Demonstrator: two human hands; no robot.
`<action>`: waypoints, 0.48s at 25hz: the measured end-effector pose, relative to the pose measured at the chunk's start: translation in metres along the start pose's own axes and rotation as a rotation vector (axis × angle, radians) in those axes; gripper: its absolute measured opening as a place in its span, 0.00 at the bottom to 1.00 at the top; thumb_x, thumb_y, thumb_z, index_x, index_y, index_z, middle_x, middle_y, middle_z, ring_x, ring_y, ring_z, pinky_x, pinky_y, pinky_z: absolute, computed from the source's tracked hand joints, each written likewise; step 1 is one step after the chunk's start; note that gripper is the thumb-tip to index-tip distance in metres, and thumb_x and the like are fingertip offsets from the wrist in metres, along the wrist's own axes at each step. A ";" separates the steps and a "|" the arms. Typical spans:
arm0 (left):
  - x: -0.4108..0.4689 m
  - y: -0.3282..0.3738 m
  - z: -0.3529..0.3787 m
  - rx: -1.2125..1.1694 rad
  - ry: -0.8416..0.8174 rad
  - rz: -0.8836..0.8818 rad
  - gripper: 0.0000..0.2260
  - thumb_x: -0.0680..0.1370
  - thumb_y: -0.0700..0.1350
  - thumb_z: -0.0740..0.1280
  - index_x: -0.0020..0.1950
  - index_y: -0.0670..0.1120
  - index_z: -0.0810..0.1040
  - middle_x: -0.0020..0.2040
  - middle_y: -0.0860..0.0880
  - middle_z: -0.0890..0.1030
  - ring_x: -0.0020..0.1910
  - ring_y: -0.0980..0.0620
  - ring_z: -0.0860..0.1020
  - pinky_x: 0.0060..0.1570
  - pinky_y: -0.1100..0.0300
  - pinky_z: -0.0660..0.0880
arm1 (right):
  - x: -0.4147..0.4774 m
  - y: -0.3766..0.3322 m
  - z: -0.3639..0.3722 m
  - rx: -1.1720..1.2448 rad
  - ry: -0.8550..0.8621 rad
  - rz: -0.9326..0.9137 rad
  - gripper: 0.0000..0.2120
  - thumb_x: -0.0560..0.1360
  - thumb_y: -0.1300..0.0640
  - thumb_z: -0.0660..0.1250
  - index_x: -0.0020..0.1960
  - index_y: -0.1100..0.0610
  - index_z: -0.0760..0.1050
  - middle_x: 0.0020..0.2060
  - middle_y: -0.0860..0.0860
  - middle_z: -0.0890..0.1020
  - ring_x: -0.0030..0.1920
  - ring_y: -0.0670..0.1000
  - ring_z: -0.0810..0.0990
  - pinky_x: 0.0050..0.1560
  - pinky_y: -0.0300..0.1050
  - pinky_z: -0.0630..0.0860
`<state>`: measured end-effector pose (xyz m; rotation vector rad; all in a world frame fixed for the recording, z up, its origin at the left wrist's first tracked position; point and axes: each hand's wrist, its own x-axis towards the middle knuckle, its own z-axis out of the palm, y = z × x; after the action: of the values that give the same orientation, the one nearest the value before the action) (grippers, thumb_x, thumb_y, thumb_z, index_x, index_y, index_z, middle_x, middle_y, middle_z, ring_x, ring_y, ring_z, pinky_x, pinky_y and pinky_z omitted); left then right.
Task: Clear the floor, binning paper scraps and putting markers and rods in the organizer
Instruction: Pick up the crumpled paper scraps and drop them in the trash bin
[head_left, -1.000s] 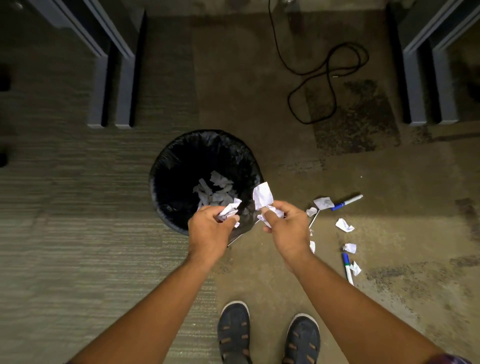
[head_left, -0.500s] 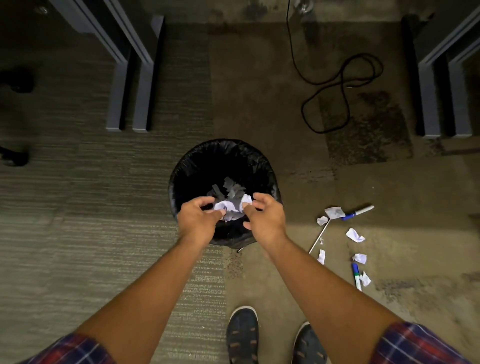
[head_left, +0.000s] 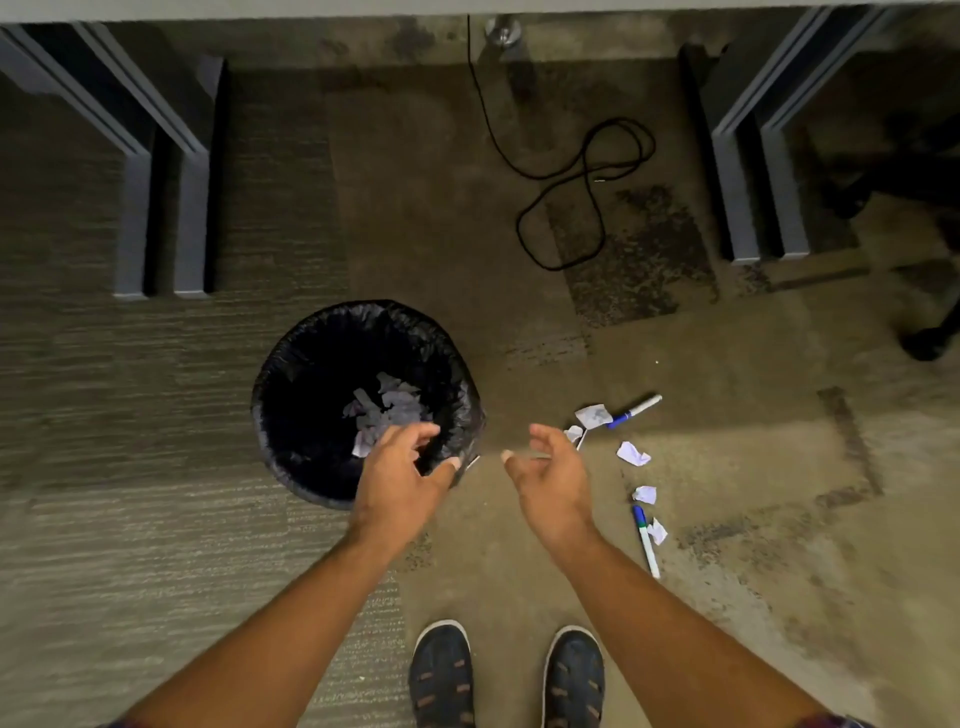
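- A view from above onto a carpeted floor (head_left: 156, 519). Two bare forearms reach forward from the near edge, and two dark shoes (head_left: 506, 675) stand at the bottom centre.
- Grey desk legs frame the scene: one pair (head_left: 161, 218) at far left, another pair (head_left: 763, 171) at far right. The wide strip of floor between them lies open, apart from a black cable (head_left: 582, 176) looped at far centre-right.
- At the far right edge, a dark chair base (head_left: 930, 338) pokes into view.
- A round bin (head_left: 291, 374) with a black bag lining stands left of centre, with clear carpet to its left and near side.
- Inside the bin lies a heap of crumpled white paper (head_left: 387, 410), resting at the bottom.
- The left hand (head_left: 400, 478) hangs over the bin's near right rim, its fingers loosely spread and curled, holding nothing.
- The right hand (head_left: 553, 483) is just right of the bin, over bare floor, fingers open and slightly curled, also empty.
- Right of the right hand, loose scraps (head_left: 632, 453) of white paper lie scattered on the floor.
- One blue-capped marker (head_left: 635, 411) lies at the far end of that litter, touching a scrap.
- A second marker (head_left: 645, 540) lies nearer, beside another scrap.
- A thin pale rod (head_left: 581, 440) shows just past the right fingertips, mostly hidden.
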<state>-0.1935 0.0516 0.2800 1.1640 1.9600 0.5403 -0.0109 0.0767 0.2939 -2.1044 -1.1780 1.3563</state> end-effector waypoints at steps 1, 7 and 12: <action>-0.003 0.011 0.013 0.017 -0.031 0.047 0.20 0.73 0.52 0.78 0.63 0.54 0.81 0.57 0.56 0.78 0.52 0.56 0.79 0.49 0.66 0.75 | 0.001 0.007 -0.012 -0.028 0.024 0.002 0.23 0.75 0.55 0.74 0.69 0.54 0.75 0.62 0.51 0.81 0.56 0.51 0.82 0.62 0.50 0.78; -0.010 0.051 0.101 0.158 -0.160 0.157 0.19 0.74 0.48 0.78 0.63 0.49 0.81 0.56 0.51 0.80 0.50 0.52 0.79 0.55 0.61 0.75 | 0.019 0.077 -0.083 -0.133 0.061 0.059 0.24 0.75 0.57 0.73 0.70 0.52 0.75 0.61 0.53 0.77 0.61 0.57 0.79 0.66 0.53 0.75; -0.013 0.059 0.172 0.215 -0.223 0.073 0.18 0.73 0.44 0.78 0.61 0.46 0.82 0.54 0.47 0.83 0.45 0.52 0.77 0.51 0.61 0.72 | 0.049 0.168 -0.155 -0.295 0.024 0.197 0.25 0.77 0.62 0.69 0.73 0.53 0.74 0.66 0.59 0.75 0.61 0.59 0.79 0.65 0.42 0.70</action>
<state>-0.0214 0.0639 0.2208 1.3712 1.8201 0.2282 0.2083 0.0376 0.2242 -2.4937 -1.2538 1.2988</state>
